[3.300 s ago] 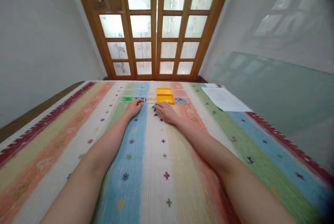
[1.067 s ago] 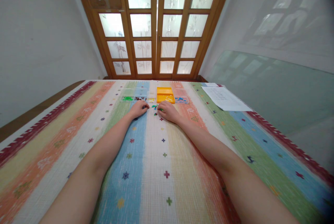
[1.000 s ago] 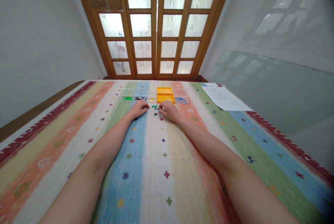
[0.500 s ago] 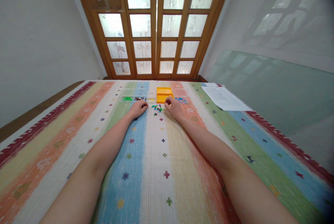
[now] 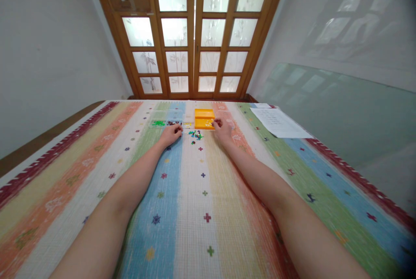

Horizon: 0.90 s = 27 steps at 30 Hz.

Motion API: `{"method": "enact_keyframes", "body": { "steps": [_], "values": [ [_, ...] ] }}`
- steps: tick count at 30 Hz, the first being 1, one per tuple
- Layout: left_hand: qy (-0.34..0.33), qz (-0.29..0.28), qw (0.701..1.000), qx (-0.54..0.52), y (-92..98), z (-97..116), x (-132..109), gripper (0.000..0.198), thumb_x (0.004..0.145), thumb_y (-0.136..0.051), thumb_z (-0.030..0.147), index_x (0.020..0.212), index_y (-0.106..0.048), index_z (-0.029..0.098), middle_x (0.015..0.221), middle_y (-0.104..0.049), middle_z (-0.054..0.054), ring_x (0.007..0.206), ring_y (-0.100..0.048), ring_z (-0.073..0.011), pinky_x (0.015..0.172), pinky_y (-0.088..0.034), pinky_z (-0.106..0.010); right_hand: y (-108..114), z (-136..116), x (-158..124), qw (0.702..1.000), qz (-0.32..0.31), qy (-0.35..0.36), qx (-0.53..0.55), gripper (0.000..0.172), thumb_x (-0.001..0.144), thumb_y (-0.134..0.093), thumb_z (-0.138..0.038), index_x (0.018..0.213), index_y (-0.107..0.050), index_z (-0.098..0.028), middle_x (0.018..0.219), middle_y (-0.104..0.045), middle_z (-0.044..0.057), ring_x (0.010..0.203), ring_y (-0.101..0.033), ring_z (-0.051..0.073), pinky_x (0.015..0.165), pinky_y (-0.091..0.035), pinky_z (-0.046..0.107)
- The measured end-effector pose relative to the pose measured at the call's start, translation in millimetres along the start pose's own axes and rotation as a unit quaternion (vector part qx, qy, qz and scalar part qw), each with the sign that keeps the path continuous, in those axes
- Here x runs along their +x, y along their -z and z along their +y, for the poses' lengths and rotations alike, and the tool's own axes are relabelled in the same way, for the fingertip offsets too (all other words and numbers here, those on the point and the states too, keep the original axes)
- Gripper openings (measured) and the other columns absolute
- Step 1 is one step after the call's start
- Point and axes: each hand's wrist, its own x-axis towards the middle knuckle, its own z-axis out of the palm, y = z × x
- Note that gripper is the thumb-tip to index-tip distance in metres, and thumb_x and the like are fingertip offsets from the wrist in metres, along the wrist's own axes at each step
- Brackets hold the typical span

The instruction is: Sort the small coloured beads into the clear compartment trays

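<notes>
While the right hand (image 5: 222,128) sits at the near right corner of the yellow tray (image 5: 203,114), fingertips pinched narrow, the pile of small coloured pieces (image 5: 195,134) lies on the striped cloth (image 5: 195,209) between the 2 hands.

- Step, as I judge it: a delivery at the tray. Letting go calls for fingertips past the rim.
- Too small to tell whether 1 piece is pinched.
- Left hand (image 5: 170,133): curled, resting by the clear divided box (image 5: 158,123). What it holds cannot be told.

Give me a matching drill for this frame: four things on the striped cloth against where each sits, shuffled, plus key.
1. yellow tray
2. sheet of paper
3. loose coloured pieces
4. green pieces

A. between left hand and right hand
B. just beyond the left hand, to its left
C. at the right hand's fingertips
D. off to the right, alone

Pairs: 1-C, 2-D, 3-A, 4-B
</notes>
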Motion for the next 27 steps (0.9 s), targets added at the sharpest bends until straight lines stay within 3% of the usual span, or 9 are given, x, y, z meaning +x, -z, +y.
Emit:
{"method": "enact_keyframes", "body": {
  "steps": [8,14,21,27],
  "values": [
    [0.005,-0.001,1.0,-0.003,-0.2,1,-1,0.019,0.092,-0.054,0.024,0.101,-0.071,0.022,0.087,-0.079,-0.003,0.084,-0.072,-0.0195,0.082,-0.052,-0.03,-11,11,0,0.998,-0.05,0.003,0.041,0.038,0.096,-0.053,-0.036,0.127,-0.067,-0.02,0.119,-0.076,0.014,0.105,-0.073,0.026,0.094,-0.06,0.047],
    [0.04,0.021,0.998,-0.051,-2.3,-5,4,0.027,0.092,-0.052,0.022,0.11,-0.071,0.021,0.096,-0.08,-0.004,0.082,-0.072,-0.0176,0.08,-0.055,-0.029,-5,-1,-5,0.998,-0.058,0.002,0.006,0.032,0.095,-0.053,-0.033,0.116,-0.07,-0.017,0.113,-0.077,0.014,0.101,-0.072,0.026,0.096,-0.057,0.045],
    [0.122,0.123,0.958,-0.228,-1.6,-16,12,0.033,0.092,-0.055,0.028,0.119,-0.071,0.016,0.11,-0.079,-0.009,0.063,-0.061,-0.0117,0.065,-0.053,-0.025,-3,-10,-11,0.996,-0.088,0.014,-0.017,0.027,0.095,-0.053,-0.03,0.107,-0.074,-0.02,0.106,-0.077,0.01,0.098,-0.07,0.024,0.097,-0.054,0.042],
    [0.15,0.147,0.931,-0.299,0.1,-21,15,0.063,0.087,-0.055,0.016,0.151,-0.053,0.017,0.126,-0.076,-0.009,0.057,-0.056,-0.007,0.063,-0.051,-0.022,-4,-9,-12,0.995,-0.098,0.029,-0.021,0.022,0.095,-0.054,-0.027,0.103,-0.074,-0.021,0.101,-0.077,0.007,0.092,-0.069,0.022,0.092,-0.053,0.038]
  ]
}}
